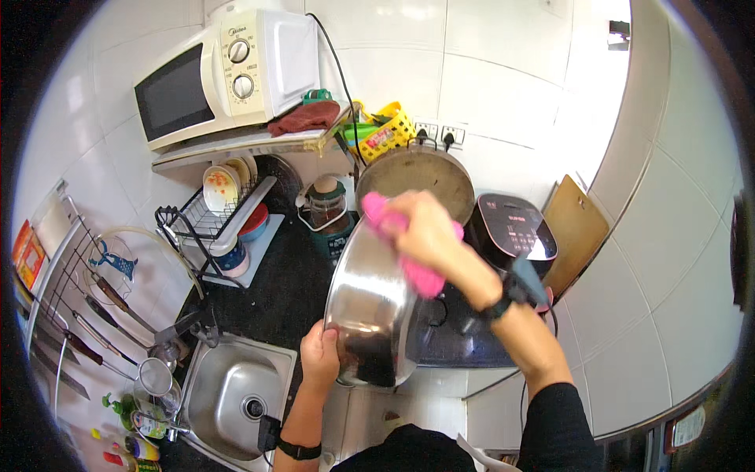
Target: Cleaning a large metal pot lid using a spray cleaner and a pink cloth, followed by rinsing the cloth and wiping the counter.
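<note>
A large stainless-steel pot point(370, 295) is tilted on its side in front of me. My left hand point(320, 356) grips its rim at the lower left, thumb against the metal. With my right hand point(426, 227) I hold a bright pink cloth point(426, 277), pressed at the upper part of the pot. The right hand is blurred. I cannot see the pot's far side behind the cloth and my right forearm. Each wrist wears a black band.
A steel sink point(233, 401) is at lower left, with a dish rack point(227, 227) beyond it. A lidded glass jar point(326, 206), a large round pan point(416, 183) and a rice cooker point(514, 227) line the back. Above the rack, a microwave point(230, 71) rests on a shelf.
</note>
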Motion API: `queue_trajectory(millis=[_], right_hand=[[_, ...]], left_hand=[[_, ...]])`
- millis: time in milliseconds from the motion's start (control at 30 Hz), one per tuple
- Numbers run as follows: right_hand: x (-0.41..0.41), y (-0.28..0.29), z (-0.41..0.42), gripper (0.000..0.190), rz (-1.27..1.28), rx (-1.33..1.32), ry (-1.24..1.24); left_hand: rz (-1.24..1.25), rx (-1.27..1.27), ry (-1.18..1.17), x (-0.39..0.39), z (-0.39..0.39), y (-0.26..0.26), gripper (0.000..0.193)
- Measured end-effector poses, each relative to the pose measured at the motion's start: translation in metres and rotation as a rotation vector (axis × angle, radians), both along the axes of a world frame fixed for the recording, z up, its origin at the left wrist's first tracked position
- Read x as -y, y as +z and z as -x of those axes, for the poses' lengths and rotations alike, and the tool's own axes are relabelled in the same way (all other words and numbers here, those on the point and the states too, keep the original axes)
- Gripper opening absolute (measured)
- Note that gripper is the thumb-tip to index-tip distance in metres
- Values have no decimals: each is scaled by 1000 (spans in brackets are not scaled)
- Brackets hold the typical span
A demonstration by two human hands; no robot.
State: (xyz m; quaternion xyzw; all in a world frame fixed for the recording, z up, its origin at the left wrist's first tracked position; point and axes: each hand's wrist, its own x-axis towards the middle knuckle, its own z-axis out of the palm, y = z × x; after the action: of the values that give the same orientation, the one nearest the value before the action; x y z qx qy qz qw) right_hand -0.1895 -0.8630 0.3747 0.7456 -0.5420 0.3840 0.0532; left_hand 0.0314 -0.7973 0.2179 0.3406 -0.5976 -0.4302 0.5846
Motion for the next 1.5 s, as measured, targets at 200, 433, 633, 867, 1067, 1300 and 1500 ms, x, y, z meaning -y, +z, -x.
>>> queue_trajectory(millis=[200, 433, 633, 867, 1067, 1300, 1500], right_hand=[[-11, 7, -3, 14, -33, -9, 115], [-35, -33, -21, 21, 362, -145, 126], [-82, -60, -60, 29, 245, -170, 287], [-23, -41, -20, 25, 360, -53, -23], [-55, -57, -54, 25, 298, -189, 94], [-37, -41, -45, 24, 323, -25, -10], [-73, -60, -73, 26, 207, -96, 110]], left_hand=[[40, 19, -15, -12, 18, 9, 44], [-22, 37, 31, -7, 18, 8, 40], [336, -67, 283, 3, 36, 2, 37], [-33, 22, 109, 0, 25, 11, 36], [-16, 80, 189, 0, 37, 20, 29], [-60, 100, 214, -13, 34, 14, 26], [-29, -14, 238, -16, 32, 12, 24]])
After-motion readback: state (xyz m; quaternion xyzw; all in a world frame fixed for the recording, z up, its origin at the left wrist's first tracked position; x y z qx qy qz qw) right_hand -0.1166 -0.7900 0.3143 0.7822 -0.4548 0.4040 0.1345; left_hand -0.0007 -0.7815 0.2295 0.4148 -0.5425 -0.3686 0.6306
